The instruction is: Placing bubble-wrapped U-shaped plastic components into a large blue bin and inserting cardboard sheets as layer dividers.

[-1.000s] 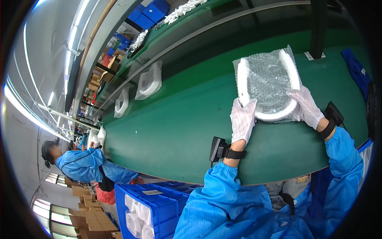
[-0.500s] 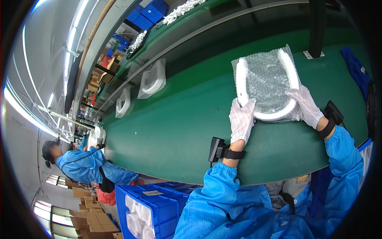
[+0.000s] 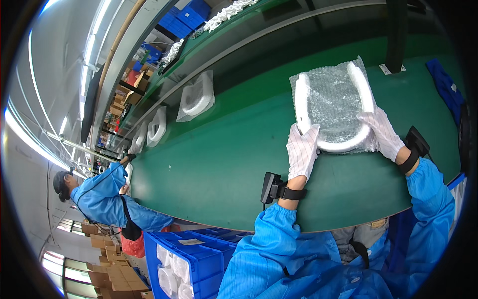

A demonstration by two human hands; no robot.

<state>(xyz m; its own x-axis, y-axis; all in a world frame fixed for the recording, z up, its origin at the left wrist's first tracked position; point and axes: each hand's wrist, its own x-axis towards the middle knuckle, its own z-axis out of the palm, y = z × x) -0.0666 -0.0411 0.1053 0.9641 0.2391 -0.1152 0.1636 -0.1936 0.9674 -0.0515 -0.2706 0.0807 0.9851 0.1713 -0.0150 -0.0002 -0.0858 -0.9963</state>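
Note:
A white U-shaped part (image 3: 343, 145) lies inside a clear bubble-wrap bag (image 3: 334, 99) on the green worktable (image 3: 234, 179), its curved end toward me. My left hand (image 3: 302, 149), in a white striped glove, is closed on the bag's near left corner, thumb on top. At the near right side, my gloved right hand (image 3: 382, 130) grips the bag and the part's edge. The undersides of both hands' grips are hidden. Black devices are strapped to both wrists.
Along the back strip sit several similar white parts, one in a bubble-wrap bag (image 3: 197, 99). A co-worker (image 3: 102, 199) in blue stands at the far left. A blue crate (image 3: 206, 256) holds white items below the table edge. A dark post (image 3: 396, 35) and blue cloth (image 3: 443, 84) are at right.
The white parts along the back strip have shifted slightly right, and another now shows behind them. The co-worker has stretched an arm toward that strip. My hands and the bag have barely moved.

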